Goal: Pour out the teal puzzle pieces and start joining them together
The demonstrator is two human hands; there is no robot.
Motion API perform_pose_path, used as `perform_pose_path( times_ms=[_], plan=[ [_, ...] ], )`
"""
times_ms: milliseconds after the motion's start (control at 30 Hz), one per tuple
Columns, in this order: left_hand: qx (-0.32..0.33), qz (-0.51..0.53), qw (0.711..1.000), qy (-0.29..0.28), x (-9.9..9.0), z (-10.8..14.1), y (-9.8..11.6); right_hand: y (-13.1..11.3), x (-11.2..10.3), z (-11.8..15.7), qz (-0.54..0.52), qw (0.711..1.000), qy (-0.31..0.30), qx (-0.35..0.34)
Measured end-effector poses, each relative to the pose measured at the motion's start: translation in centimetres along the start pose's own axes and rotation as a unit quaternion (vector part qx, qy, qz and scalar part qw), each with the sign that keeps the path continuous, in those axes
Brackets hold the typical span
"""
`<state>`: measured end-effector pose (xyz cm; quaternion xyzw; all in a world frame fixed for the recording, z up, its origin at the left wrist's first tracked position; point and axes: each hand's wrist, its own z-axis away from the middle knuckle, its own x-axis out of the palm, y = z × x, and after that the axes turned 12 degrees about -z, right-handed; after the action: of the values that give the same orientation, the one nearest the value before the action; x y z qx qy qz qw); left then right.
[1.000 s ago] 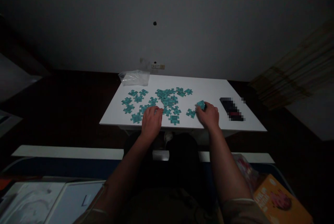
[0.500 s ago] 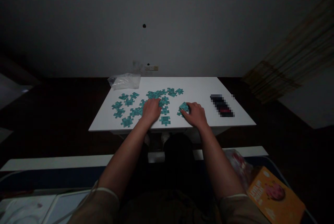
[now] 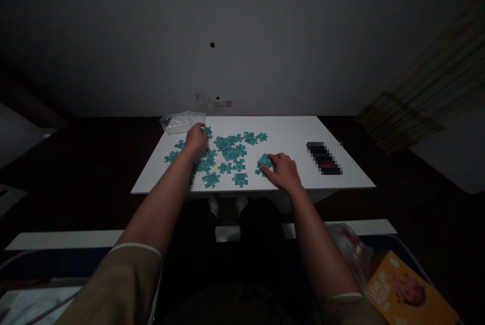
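My left hand (image 3: 197, 142) is over the far left of the white table (image 3: 291, 133), fingers closed on a teal jigsaw puzzle piece (image 3: 207, 131) that shows past its fingertips. My right hand (image 3: 283, 171) rests near the table's front edge, right of the middle. Its thumb and fingers grip a teal puzzle piece (image 3: 264, 160), with another piece partly visible beneath. Between the hands lies a loose spread of teal pieces (image 3: 229, 153), some overlapping. Single pieces lie near the front edge, such as one piece (image 3: 240, 179) left of my right hand. My left forearm hides part of the spread.
A clear plastic bag (image 3: 182, 122) lies at the table's back left corner. A blurred-out dark object (image 3: 324, 158) is on the right side. Beside my right arm are an orange puzzle box (image 3: 413, 289) and another plastic bag (image 3: 350, 246). A wall stands behind the table.
My left hand has moved left and away from me, from the middle of the spread, and a piece now shows at its fingertips. My right hand stays nearly in place with its piece.
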<state>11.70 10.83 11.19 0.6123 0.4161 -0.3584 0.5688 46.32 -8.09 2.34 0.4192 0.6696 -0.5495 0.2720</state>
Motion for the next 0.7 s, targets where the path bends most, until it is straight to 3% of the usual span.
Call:
perform_pose_path(
  times_ms=[167, 400, 500, 567, 700],
  plan=[
    [-0.001, -0.004, 1.000, -0.007, 1.0, -1.6, 0.7, 0.0, -0.5, 0.1, -0.024, 0.999, -0.027, -0.031],
    [0.060, -0.046, 0.997, -0.019, 1.9, -1.6, 1.4, 0.8, -1.1, -0.1, -0.066, 0.994, -0.067, -0.064],
    [0.097, -0.082, 0.992, -0.016, 1.7, 0.7, 1.4, 1.0, -0.8, -0.4, -0.084, 0.994, -0.052, -0.052],
    [0.154, -0.121, 0.980, -0.022, 1.8, 3.2, 1.5, 1.1, -0.5, -0.6, -0.092, 0.994, -0.040, -0.037],
    [0.230, -0.185, 0.953, -0.068, 2.9, 8.0, 2.1, 1.3, -0.1, -1.0, -0.082, 0.996, -0.030, -0.016]
  ],
)
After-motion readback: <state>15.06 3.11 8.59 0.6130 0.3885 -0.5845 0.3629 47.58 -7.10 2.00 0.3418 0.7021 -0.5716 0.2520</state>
